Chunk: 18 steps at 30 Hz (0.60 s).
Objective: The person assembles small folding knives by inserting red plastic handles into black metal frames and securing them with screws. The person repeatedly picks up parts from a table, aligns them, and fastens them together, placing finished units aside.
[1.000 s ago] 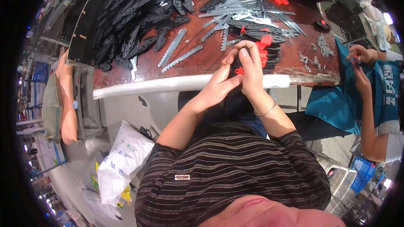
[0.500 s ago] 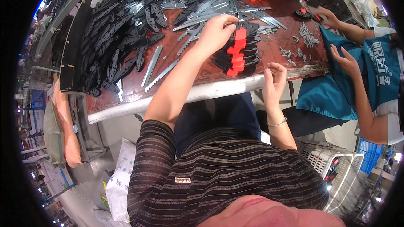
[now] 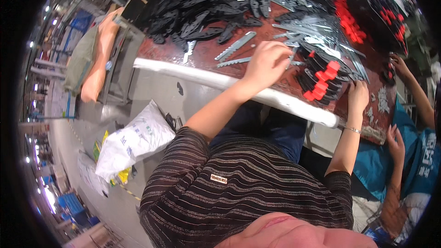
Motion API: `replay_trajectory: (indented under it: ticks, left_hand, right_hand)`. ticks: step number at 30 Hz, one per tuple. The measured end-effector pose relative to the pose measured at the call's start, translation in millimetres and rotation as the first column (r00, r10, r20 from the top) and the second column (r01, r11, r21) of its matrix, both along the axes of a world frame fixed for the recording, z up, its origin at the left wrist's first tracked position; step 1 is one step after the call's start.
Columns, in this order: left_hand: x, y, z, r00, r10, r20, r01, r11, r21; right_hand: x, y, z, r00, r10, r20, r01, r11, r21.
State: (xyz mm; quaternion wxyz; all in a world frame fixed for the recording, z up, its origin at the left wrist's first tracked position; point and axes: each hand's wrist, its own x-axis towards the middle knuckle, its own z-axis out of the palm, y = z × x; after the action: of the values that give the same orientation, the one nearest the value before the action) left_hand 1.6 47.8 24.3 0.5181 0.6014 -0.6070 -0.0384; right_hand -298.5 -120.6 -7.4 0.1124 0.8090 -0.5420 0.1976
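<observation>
Stack of black-and-red parts, right of centre on the reddish worktable, under both hands.

Heap of black handle shapes across the upper middle of the frame; spread of grey metal blades to upper right; two loose blades lying near the white table edge. Left hand at frame centre, fingers curled down onto a slim blade just left of the stack, apparently pinching it, though the closure stays hidden under the knuckles. Right hand at the stack's right side, fingertips touching, grip impossible to judge. Likely risks: leaning stack sliding apart if nudged; a cut from sharp edges; parts slipping over the table edge. Another person's hands at far right.
</observation>
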Motion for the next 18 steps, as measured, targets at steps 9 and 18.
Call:
replay_trajectory:
  ticks: [9,18]
  left_hand:
    - [131,63,-16,0.882,0.467,0.07,-0.471,0.879,0.075]
    - [135,4,-16,0.799,0.384,0.463,-0.563,0.748,0.352]
  right_hand:
    - [2,22,16,0.933,0.074,0.351,-0.08,0.997,0.003]
    - [81,157,42,0.65,0.254,0.716,-0.483,0.866,0.131]
